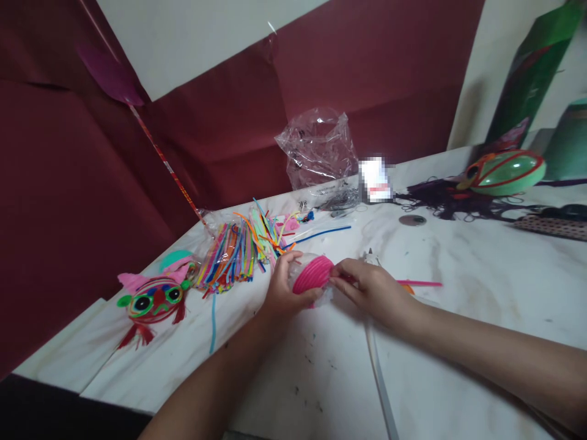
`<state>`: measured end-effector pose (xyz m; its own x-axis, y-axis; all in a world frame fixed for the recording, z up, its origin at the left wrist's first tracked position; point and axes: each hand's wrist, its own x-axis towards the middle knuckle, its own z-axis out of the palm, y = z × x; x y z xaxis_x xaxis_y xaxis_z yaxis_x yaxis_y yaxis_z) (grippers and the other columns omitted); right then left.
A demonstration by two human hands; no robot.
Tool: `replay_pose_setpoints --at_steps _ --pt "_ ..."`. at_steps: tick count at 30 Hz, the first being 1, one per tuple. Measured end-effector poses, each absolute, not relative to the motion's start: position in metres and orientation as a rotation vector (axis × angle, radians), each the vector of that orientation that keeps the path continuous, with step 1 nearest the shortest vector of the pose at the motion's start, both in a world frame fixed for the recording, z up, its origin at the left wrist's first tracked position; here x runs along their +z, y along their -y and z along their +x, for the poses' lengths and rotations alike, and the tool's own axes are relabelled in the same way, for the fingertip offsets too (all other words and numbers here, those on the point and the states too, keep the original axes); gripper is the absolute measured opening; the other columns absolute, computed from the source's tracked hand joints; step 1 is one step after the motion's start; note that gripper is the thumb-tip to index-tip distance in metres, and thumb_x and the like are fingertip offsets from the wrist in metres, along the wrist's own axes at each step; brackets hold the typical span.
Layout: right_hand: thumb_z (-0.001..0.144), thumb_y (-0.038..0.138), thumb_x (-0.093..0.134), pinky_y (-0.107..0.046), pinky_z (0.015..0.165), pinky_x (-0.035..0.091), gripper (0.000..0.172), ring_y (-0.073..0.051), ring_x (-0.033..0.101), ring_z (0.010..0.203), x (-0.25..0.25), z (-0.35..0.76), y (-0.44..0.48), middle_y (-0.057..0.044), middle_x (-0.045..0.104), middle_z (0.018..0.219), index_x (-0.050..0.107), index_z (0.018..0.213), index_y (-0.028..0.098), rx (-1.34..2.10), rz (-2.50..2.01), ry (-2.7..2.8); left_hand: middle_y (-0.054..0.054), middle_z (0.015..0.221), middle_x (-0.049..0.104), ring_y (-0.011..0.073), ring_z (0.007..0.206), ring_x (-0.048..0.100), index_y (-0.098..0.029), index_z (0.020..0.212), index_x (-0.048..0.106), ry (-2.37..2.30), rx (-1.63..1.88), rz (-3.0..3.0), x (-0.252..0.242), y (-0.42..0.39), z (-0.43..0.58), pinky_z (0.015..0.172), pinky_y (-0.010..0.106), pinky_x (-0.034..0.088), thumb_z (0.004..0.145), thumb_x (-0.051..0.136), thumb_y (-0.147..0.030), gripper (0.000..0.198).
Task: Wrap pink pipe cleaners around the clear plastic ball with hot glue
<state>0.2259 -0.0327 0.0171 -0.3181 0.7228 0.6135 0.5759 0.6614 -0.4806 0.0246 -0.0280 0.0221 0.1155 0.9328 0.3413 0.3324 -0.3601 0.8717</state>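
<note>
My left hand (290,284) is wrapped around a pale rounded form (298,267), its thumb along the near side. Bright pink pipe cleaner (316,273) covers much of the form in close curved rows. At the form's right edge, the fingertips of my right hand (362,284) pinch the pink pipe cleaner; the exact bit between them is hidden. A straight pink length (424,283) shows beyond my right hand, over something orange; whether it joins the wound part I cannot tell. Partly behind that hand lies a white tool (372,259) with a dark tip, perhaps a glue gun.
Colourful pipe cleaners (229,260) lie in a pile to the left, near a decorated animal face (156,299). A clear plastic bag (318,153) stands at the back. On the right are a green balloon-like form (516,173) and dark threads (438,195). A white cable (380,385) runs toward me.
</note>
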Motion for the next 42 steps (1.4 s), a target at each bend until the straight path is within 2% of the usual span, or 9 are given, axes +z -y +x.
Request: replay_pose_setpoints --at_steps 8,12,16,19,23,28,34,42 --pt "0.086 0.016 0.057 -0.027 0.057 0.045 0.011 -0.016 0.061 0.059 0.016 0.224 0.032 -0.002 0.067 0.068 0.059 0.076 0.021 0.154 -1.000 2.053 0.013 0.128 0.050 0.0321 0.115 0.050 -0.021 0.122 0.051 -1.172 1.275 1.925 0.019 0.023 0.021 0.102 0.045 0.038 0.054 0.083 -0.046 0.079" --pt "0.086 0.016 0.057 -0.029 0.059 0.046 0.011 -0.019 0.062 0.064 0.015 0.224 0.032 -0.004 0.067 0.071 0.060 0.077 0.020 0.096 -0.996 2.078 0.014 0.127 0.050 0.0340 0.120 0.047 -0.020 0.114 0.052 -1.143 1.334 1.921 0.017 0.023 0.023 0.104 0.046 0.036 0.051 0.085 -0.045 0.075" --pt "0.087 0.016 0.057 -0.029 0.058 0.046 0.011 -0.019 0.062 0.063 0.015 0.222 0.032 -0.004 0.067 0.070 0.061 0.077 0.020 0.059 -0.983 2.086 0.012 0.123 0.053 0.0314 0.114 0.052 -0.022 0.112 0.049 -1.161 1.340 1.754 0.013 0.025 0.026 0.099 0.046 0.040 0.053 0.086 -0.046 0.074" --pt "0.086 0.014 0.060 -0.027 0.057 0.047 0.009 -0.018 0.063 0.061 0.016 0.223 0.032 -0.004 0.067 0.070 0.060 0.078 0.019 0.045 -0.968 2.077 0.012 0.122 0.054 0.0308 0.110 0.054 -0.023 0.116 0.047 -1.154 1.317 1.680 0.011 0.026 0.026 0.095 0.046 0.042 0.053 0.086 -0.049 0.078" --pt "0.085 0.014 0.062 -0.027 0.057 0.048 0.009 -0.018 0.063 0.061 0.017 0.225 0.031 -0.004 0.067 0.069 0.061 0.077 0.018 0.004 -0.950 2.075 0.013 0.126 0.053 0.0334 0.118 0.051 -0.022 0.123 0.046 -1.122 1.315 1.691 0.010 0.024 0.024 0.100 0.047 0.040 0.050 0.087 -0.051 0.089" --pt "0.086 0.015 0.062 -0.029 0.057 0.047 0.010 -0.020 0.063 0.063 0.017 0.225 0.031 -0.006 0.066 0.068 0.062 0.076 0.016 -0.078 -0.939 2.096 0.014 0.129 0.051 0.0356 0.123 0.048 -0.020 0.123 0.051 -1.140 1.286 1.751 0.011 0.022 0.024 0.103 0.047 0.039 0.048 0.087 -0.050 0.088" --pt "0.092 0.019 0.055 -0.029 0.057 0.045 0.018 -0.021 0.061 0.064 0.018 0.225 0.034 -0.007 0.066 0.069 0.062 0.075 0.017 -0.154 -0.921 2.127 0.011 0.122 0.055 0.0311 0.114 0.054 -0.022 0.117 0.051 -1.164 1.291 1.640 0.014 0.025 0.029 0.100 0.045 0.041 0.045 0.089 -0.049 0.086" --pt "0.095 0.020 0.049 -0.028 0.056 0.044 0.023 -0.019 0.059 0.064 0.019 0.226 0.036 -0.007 0.065 0.069 0.062 0.076 0.018 -0.204 -0.914 2.142 0.010 0.123 0.056 0.0288 0.110 0.057 -0.024 0.117 0.049 -1.142 1.250 1.531 0.020 0.030 0.032 0.092 0.041 0.046 0.047 0.090 -0.047 0.085"
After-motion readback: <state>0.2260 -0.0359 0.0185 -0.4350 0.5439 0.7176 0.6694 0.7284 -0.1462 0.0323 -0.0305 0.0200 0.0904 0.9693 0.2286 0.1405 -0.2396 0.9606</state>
